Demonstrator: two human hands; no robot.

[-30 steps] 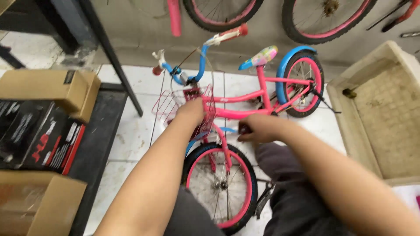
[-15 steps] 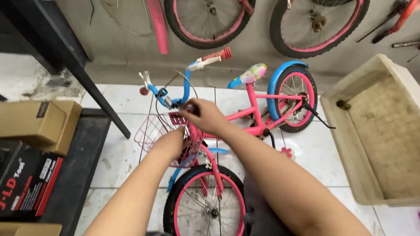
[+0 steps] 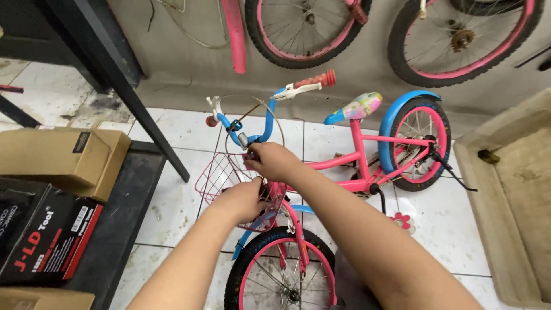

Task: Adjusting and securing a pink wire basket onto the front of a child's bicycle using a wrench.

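small pink bike upright on white tile floor, front wheel nearest. left hand closed around rim of pink wire basket. right hand pinched at blue handlebar stem. basket likely light, springy, bendable; better gripped at rim near mount. frame stiff.

head-worn view, steeply down and close over the small bicycle, perhaps slightly tilted
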